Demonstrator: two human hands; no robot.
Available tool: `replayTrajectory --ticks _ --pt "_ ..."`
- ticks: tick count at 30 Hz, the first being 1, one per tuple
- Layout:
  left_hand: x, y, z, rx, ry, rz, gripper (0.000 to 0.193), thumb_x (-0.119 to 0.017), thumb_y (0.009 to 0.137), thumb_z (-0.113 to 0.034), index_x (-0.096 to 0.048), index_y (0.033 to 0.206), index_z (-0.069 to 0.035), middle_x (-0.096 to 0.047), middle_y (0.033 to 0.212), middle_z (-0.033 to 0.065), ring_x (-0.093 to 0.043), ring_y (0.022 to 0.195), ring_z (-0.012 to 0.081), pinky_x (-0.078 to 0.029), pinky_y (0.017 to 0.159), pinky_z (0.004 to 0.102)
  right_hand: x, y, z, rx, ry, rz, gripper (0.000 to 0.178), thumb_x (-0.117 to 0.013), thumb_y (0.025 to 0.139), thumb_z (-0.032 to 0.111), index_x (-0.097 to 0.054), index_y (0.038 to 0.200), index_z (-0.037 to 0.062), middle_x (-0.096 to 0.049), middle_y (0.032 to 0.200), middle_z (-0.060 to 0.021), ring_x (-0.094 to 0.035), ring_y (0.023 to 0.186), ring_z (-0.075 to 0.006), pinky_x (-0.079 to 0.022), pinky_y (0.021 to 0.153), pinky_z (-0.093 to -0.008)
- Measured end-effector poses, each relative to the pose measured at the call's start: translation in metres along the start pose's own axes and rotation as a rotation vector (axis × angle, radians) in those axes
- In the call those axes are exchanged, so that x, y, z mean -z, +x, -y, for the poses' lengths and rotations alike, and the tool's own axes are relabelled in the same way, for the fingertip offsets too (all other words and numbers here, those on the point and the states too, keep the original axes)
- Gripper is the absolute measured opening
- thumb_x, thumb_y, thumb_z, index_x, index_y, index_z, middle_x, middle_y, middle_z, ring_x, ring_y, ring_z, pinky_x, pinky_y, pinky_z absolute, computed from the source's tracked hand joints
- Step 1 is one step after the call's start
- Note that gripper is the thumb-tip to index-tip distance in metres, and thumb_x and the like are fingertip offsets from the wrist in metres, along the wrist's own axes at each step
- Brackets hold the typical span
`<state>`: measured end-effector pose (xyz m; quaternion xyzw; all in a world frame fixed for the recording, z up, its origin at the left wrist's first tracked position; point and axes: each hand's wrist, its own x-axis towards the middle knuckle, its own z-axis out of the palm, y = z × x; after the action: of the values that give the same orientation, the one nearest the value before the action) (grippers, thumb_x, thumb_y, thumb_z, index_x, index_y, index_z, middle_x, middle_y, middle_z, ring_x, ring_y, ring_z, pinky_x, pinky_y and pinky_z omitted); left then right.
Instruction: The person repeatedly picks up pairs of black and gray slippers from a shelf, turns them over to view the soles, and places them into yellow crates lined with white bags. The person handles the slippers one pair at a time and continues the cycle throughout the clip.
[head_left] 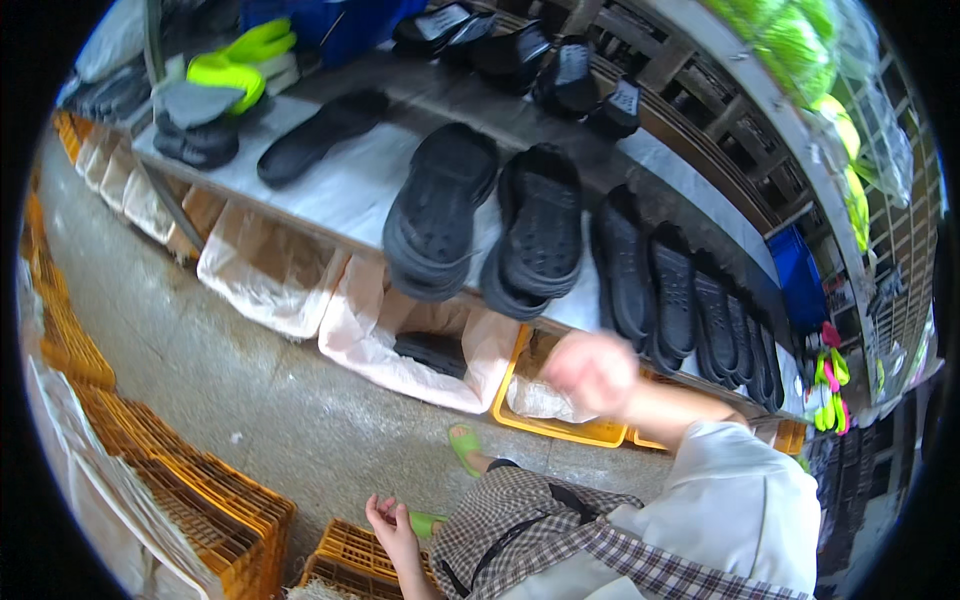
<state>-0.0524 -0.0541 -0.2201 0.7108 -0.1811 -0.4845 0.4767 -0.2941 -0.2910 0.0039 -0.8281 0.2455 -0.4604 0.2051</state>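
Note:
My right hand (592, 375), smeared by motion, is held out just in front of the workbench edge, above a yellow crate (570, 430) lined with a bag. Its fingers cannot be made out. Low by my side, my left hand (388, 518) hangs with loosely bent fingers apart and nothing in them. Nearest to the right hand are black clog soles (622, 265) standing along the bench. Left of these are a stacked pair of black perforated clog pieces (540, 215) and another thick black stack (440, 210).
The bench (350, 215) also bears a single black sole (320, 138) and neon-yellow shoe parts (225, 80). Bag-lined bins (345, 360) stand beneath it, one holding black pieces. Orange crates (180, 470) are stacked behind on the left. A wire rack (905, 270) rises at the right.

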Motion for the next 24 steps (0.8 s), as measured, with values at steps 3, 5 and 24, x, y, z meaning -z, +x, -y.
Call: replayTrajectory --ticks 3,5,24 --pt "0.0 -0.008 -0.016 0.084 0.074 -0.001 0.051 -0.057 0.089 -0.006 -0.033 0.133 -0.003 -0.052 0.107 0.0092 -0.047 0.084 0.0153 -0.044 0.076 0.0312 0.082 0.037 -0.022 -0.448 0.071 -0.295 0.041 -0.055 0.085 0.0 -0.043 0.123 0.0068 -0.058 0.097 -0.007 -0.055 0.076 -0.0106 -0.047 0.061 -0.0242" --pt "-0.008 -0.004 -0.023 0.028 0.105 0.017 0.051 -0.058 0.088 -0.006 -0.034 0.132 -0.003 -0.052 0.106 0.0091 -0.048 0.086 0.0153 -0.044 0.076 0.0313 0.143 0.066 -0.089 -0.483 0.025 -0.429 0.039 -0.054 0.084 -0.001 -0.046 0.122 0.0061 -0.057 0.101 -0.007 -0.054 0.078 -0.0111 -0.044 0.064 -0.0219" --pt "-0.095 -0.026 -0.069 0.193 0.635 0.116 0.064 -0.067 0.084 -0.018 -0.032 0.134 0.0 -0.055 0.116 0.0212 -0.062 0.099 0.0298 -0.05 0.083 0.0377 0.3 0.1 -0.476 -1.069 0.568 -1.249 0.056 -0.069 0.081 0.02 -0.044 0.129 0.0065 -0.035 0.132 -0.0198 -0.042 0.111 -0.0332 -0.05 0.085 -0.0421"
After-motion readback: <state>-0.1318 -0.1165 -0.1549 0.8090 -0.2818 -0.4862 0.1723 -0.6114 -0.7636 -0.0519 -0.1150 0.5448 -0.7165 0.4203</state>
